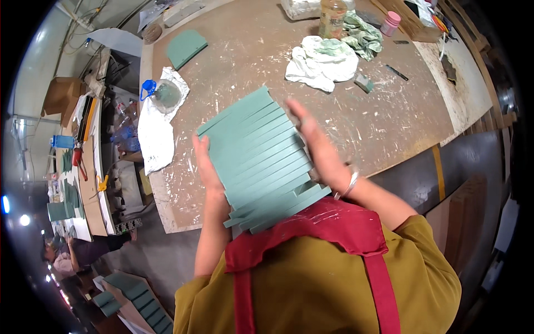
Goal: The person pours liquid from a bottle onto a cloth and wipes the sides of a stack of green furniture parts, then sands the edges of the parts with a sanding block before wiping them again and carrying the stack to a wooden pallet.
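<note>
A stack of flat green-painted slats [261,158] is tilted in front of my chest, its lower edge close to my red apron [317,222]. The slats overlap in uneven steps, and their right ends do not line up. My left hand [208,164] is closed on the stack's left edge, with some of its fingers hidden underneath. Along the right ends, my right hand [322,147] has its fingers stretched out and slightly blurred. Its palm is beside the slats; whether it touches them is hard to tell.
On the worktable [239,61] are a rounded green panel [186,47], a clear blue-capped jug [167,96] on a white cloth [156,139], rags [322,62], a bottle [332,19], a pink jar [391,22], a small block [364,84] and a dark blade-like tool [396,72]. Another person [67,259] is at far left.
</note>
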Tool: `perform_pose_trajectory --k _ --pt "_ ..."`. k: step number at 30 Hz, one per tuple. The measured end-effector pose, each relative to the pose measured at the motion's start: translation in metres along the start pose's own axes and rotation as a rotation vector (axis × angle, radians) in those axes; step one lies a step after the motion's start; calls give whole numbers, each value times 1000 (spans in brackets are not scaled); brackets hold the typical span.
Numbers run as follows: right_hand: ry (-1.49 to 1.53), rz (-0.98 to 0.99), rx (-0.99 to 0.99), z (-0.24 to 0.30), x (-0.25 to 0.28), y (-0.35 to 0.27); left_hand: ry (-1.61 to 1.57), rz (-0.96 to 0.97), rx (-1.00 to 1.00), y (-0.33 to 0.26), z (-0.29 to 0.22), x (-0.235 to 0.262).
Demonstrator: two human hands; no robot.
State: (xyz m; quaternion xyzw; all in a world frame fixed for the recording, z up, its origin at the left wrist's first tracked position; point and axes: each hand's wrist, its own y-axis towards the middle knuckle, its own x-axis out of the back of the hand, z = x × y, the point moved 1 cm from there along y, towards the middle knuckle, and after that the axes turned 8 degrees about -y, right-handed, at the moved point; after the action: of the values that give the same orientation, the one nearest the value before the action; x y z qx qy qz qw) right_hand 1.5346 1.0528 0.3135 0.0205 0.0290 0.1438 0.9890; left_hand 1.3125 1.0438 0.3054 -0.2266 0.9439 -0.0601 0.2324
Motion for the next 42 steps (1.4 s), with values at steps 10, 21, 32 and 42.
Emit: perform_pose_trajectory --k 10,21,32,42 --pt "39 2 68 -2 -16 -13 -28 15 108 17 -4 -4" --pt "51 48 137 -8 13 13 -184 54 151 4 -7 -15" --pt "230 33 61 -13 1 53 367 12 -189 21 0 -7" --pt "169 75 116 -19 4 57 246 163 -113 -12 3 18"
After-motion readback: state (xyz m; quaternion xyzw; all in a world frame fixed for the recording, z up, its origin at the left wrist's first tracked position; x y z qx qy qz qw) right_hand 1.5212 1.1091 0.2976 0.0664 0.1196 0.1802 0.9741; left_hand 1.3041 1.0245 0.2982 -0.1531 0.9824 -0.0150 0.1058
